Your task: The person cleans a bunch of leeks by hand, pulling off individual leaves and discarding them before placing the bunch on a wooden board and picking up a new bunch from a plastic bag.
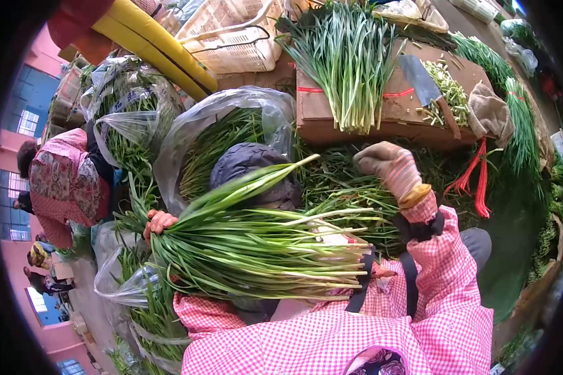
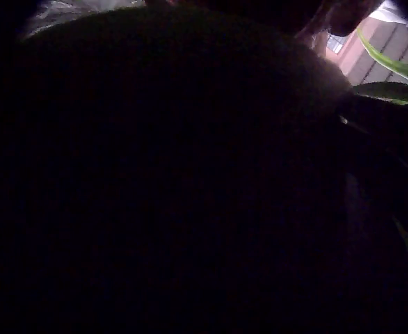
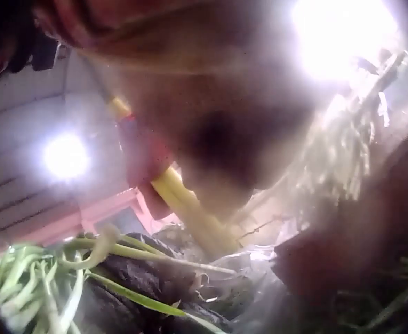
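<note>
In the head view a large bundle of long green stalks (image 1: 256, 250) lies across the front of the body, its pale ends toward the right. The left hand (image 1: 160, 222) grips its leafy end, fingers curled round it; the rest of that hand is hidden by leaves. The gloved right hand (image 1: 381, 164) is raised to the right of the bundle, above loose greens; whether its fingers hold anything cannot be told. The left wrist view is almost wholly dark. In the right wrist view the blurred right hand (image 3: 225, 139) is above pale stalk ends (image 3: 30, 285).
A cardboard-topped box (image 1: 394, 119) bears another bundle (image 1: 350, 69), a cleaver (image 1: 422, 80) and cut stalk pieces. Red ties (image 1: 478, 181) hang at its right. Plastic bags of greens (image 1: 131, 112) stand left, near a yellow post (image 1: 156, 47) and a crate (image 1: 238, 50). Another person (image 1: 69, 181) bends at far left.
</note>
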`<state>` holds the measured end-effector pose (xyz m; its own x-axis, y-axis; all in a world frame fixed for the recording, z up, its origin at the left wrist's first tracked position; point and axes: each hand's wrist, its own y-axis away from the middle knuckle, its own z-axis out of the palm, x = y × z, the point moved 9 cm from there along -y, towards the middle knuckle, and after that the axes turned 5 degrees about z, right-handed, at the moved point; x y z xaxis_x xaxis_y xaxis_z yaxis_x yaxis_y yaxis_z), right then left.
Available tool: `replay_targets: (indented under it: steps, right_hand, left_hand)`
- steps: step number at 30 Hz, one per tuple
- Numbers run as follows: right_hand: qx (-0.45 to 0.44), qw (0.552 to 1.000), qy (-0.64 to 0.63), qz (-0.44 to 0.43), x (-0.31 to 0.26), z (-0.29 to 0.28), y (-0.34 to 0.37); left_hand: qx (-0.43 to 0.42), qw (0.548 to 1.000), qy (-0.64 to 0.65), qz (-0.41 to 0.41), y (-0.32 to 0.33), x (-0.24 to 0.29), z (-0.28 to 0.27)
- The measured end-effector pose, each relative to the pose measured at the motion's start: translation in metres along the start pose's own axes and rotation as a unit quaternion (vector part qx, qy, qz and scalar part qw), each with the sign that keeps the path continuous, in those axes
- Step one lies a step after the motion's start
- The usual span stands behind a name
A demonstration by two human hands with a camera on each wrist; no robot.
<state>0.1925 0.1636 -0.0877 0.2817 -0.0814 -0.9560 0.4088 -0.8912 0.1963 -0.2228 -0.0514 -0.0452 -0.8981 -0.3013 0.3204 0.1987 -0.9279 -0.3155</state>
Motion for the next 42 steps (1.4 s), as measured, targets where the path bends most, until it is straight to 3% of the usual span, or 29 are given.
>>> replay_targets:
  steps: [2,4,6,8,9,12,13,17,18,20,21,22,24,25,26,27,28,29,30,31,32,33,34,36,39,40,42]
  right_hand:
    - [0.02,0.992,0.093,0.08,0.016,-0.013,-0.004]
    - [-0.01,0.945,0.28,-0.168,-0.03,0.013,0.007]
    - [-0.034,0.93,0.311,-0.191,-0.062,0.036,0.011]
    - [-0.011,0.907,0.325,-0.267,-0.077,0.053,0.009]
    - [-0.071,0.903,0.339,-0.256,-0.073,0.064,0.004]
    - [-0.155,0.947,0.231,-0.158,-0.039,0.073,-0.014]
    - [-0.11,0.958,0.172,-0.199,-0.052,0.069,-0.008]
    - [-0.085,0.899,0.311,-0.295,-0.082,0.1,0.01]
    - [-0.184,0.797,0.538,-0.203,-0.062,0.125,-0.001]
    - [-0.219,0.75,0.575,-0.241,-0.081,0.138,0.016]
    - [-0.225,0.749,0.578,-0.232,-0.091,0.143,0.024]
    - [-0.232,0.752,0.585,-0.198,-0.098,0.148,0.03]
    - [-0.213,0.751,0.575,-0.247,-0.103,0.154,0.028]
    - [-0.176,0.928,0.275,-0.181,-0.105,0.127,0.011]
    - [-0.12,0.987,-0.06,-0.093,-0.087,0.093,-0.006]
    - [-0.083,0.995,-0.059,-0.02,-0.067,0.083,-0.012]
    - [-0.11,0.976,0.068,-0.174,-0.082,0.084,0.005]
    - [-0.131,0.948,0.126,-0.261,-0.078,0.087,0.023]
    - [-0.081,0.964,0.193,-0.167,-0.037,0.068,0.013]
    - [-0.01,0.946,0.318,-0.063,0.006,0.033,-0.009]
    - [0.126,0.935,0.319,-0.097,0.012,-0.01,-0.002]
    - [0.126,0.92,0.369,-0.034,0.027,-0.027,0.0]
    - [0.082,0.959,0.267,0.038,0.038,-0.028,0.001]
    - [-0.026,0.952,0.25,0.176,0.052,-0.022,0.01]
    - [-0.102,0.964,0.239,0.053,0.022,0.003,-0.002]
    - [-0.125,0.989,0.07,0.042,0.016,0.019,-0.006]
    - [-0.233,0.969,-0.053,0.062,-0.019,0.06,0.003]
  left_hand:
    - [-0.011,1.0,-0.007,0.011,-0.003,-0.001,0.0]
    - [0.016,1.0,-0.001,0.012,-0.001,-0.004,-0.001]
    - [-0.008,1.0,0.001,0.003,-0.002,-0.003,-0.001]
    - [0.011,1.0,-0.006,0.002,-0.001,-0.004,0.0]
    - [0.012,1.0,-0.005,0.006,-0.001,-0.003,0.002]
    - [0.014,1.0,0.0,0.013,0.001,-0.003,0.003]
    - [0.013,1.0,0.002,0.011,0.001,-0.003,0.001]
    - [-0.019,1.0,0.014,0.008,-0.004,-0.01,0.003]
    - [-0.022,1.0,0.009,-0.002,-0.006,-0.01,0.002]
    - [-0.025,1.0,-0.006,-0.014,-0.004,-0.005,0.0]
    - [-0.063,0.997,0.008,-0.046,-0.007,-0.006,0.002]
    - [-0.063,0.997,0.005,-0.033,-0.007,-0.005,0.002]
    - [-0.057,0.998,0.007,-0.025,-0.007,-0.006,0.004]
    - [-0.05,0.999,0.006,-0.017,-0.005,-0.004,0.003]
    - [-0.04,0.999,0.006,-0.007,-0.003,-0.002,0.001]
    - [-0.032,0.999,0.005,0.0,-0.001,-0.001,0.0]
    - [-0.007,1.0,0.004,0.016,0.002,0.0,-0.003]
    - [0.023,0.999,0.005,0.031,0.005,0.002,-0.005]
    - [0.041,0.998,0.004,0.038,0.006,0.001,-0.007]
    - [-0.033,0.999,-0.014,-0.006,-0.002,-0.005,0.004]
    - [-0.057,0.998,0.004,0.003,-0.001,-0.004,0.0]
    - [-0.082,0.996,0.022,0.011,-0.001,-0.003,-0.004]
    - [-0.078,0.997,0.025,0.013,0.002,-0.004,-0.003]
    - [-0.074,0.997,0.024,-0.015,0.004,-0.005,-0.007]
    - [-0.076,0.997,0.03,0.002,0.0,-0.012,0.0]
    - [-0.069,0.997,0.03,0.011,-0.001,-0.012,0.002]
    - [-0.092,0.995,0.029,-0.006,-0.003,-0.012,0.004]
